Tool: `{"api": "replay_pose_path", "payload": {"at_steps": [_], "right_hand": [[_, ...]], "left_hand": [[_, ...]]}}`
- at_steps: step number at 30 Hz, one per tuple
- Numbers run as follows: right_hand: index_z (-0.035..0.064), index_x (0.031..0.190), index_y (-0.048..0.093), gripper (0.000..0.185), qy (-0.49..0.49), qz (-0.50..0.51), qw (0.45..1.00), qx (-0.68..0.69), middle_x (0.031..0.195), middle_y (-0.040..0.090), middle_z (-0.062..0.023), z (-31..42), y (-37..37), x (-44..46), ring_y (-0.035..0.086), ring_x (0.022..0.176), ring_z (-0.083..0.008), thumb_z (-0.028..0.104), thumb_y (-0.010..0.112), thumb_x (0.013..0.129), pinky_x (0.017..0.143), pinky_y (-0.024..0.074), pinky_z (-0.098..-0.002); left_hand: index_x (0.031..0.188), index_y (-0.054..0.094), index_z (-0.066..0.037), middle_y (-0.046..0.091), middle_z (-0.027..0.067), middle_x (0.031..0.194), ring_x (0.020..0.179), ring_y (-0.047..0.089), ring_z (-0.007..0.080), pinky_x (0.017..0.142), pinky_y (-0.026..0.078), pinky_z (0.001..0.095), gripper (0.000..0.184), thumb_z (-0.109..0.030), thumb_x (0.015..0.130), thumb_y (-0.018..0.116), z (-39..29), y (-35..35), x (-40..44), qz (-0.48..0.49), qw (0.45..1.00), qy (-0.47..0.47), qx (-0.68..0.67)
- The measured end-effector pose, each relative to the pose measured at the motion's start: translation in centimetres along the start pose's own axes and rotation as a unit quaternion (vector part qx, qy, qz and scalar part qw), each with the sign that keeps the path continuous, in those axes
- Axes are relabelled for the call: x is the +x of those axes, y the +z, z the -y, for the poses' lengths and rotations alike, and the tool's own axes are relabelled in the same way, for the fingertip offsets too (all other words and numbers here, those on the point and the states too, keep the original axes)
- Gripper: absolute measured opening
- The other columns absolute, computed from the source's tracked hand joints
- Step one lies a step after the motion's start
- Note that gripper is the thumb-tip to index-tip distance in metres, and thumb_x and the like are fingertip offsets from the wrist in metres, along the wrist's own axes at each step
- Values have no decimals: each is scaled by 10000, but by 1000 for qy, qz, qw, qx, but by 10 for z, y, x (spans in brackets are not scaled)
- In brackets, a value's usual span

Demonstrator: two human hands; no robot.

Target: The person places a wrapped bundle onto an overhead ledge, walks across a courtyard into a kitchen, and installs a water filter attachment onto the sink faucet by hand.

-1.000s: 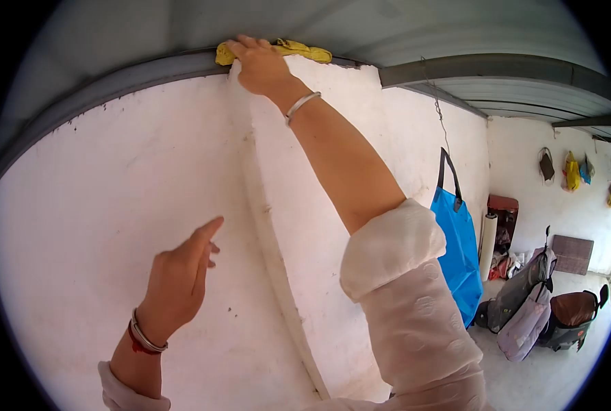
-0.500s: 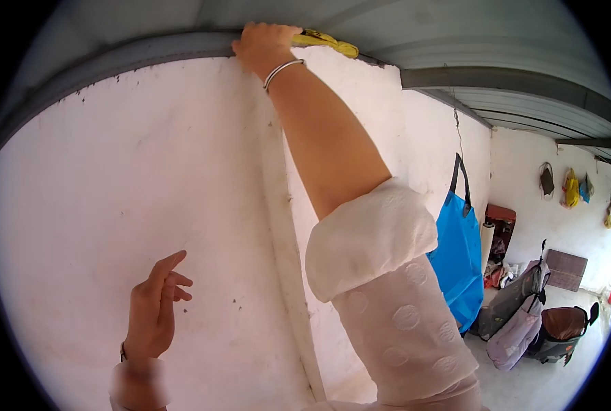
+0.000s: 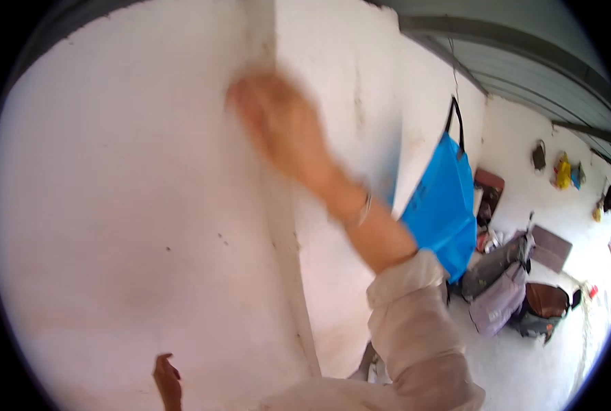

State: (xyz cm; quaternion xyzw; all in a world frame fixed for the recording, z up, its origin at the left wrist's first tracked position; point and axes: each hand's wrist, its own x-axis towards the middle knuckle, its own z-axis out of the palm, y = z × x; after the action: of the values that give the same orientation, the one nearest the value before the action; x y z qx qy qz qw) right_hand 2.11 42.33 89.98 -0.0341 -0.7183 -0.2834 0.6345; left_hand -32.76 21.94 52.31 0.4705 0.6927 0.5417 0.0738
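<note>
Facing a pale wall (image 3: 113,171), blue bag (image 3: 446,198) hanging from a wire (image 3: 454,61), partly behind our right forearm (image 3: 386,240), yellow bag (image 3: 563,172) farther off — right hand (image 3: 278,127) raised, left hand (image 3: 167,375) low, both hands' fingers too unclear to call.

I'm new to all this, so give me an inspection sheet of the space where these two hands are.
Surface: pale wall with a few dark specks; raised vertical edge.
Job's things: blue bag hanging beside the raised arm; anything in the hands is unclear.
Clutter: lilac item and brown-topped item on the floor.
Hands: right hand raised before the wall, motion-blurred; left hand low, small in view, fingers bent.
Cables: no power cable seen; thin wire above the bag.
Surroundings: roof beam overhead; yellow bag on the far wall.
</note>
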Motion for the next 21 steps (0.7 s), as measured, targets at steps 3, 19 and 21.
{"api": "replay_pose_path", "payload": {"at_steps": [3, 19, 21], "right_hand": [[49, 787, 574, 244, 157, 272, 934, 171, 832, 618, -105, 99, 21, -198, 595, 755, -287, 243, 589, 934, 669, 486, -409], [83, 1047, 604, 206, 524, 570, 546, 321, 978, 641, -109, 318, -113, -594, 652, 870, -310, 156, 568, 858, 719, 530, -401], [90, 1058, 591, 269, 499, 615, 528, 306, 968, 638, -96, 325, -130, -621, 646, 863, -299, 216, 636, 825, 697, 525, -404]], "left_hand": [[949, 606, -26, 544, 98, 630, 539, 546, 243, 551, 449, 390, 207, -65, 909, 407, 136, 59, -60, 62, 947, 174, 264], [970, 656, -34, 669, 173, 899, 821, 630, 375, 714, 496, 426, 165, -121, 915, 527, 41, 275, -225, 461, 881, -21, 103], [965, 652, -36, 671, 166, 893, 818, 631, 371, 707, 498, 421, 160, -128, 917, 531, 44, 290, -234, 499, 858, -29, 114]]}}
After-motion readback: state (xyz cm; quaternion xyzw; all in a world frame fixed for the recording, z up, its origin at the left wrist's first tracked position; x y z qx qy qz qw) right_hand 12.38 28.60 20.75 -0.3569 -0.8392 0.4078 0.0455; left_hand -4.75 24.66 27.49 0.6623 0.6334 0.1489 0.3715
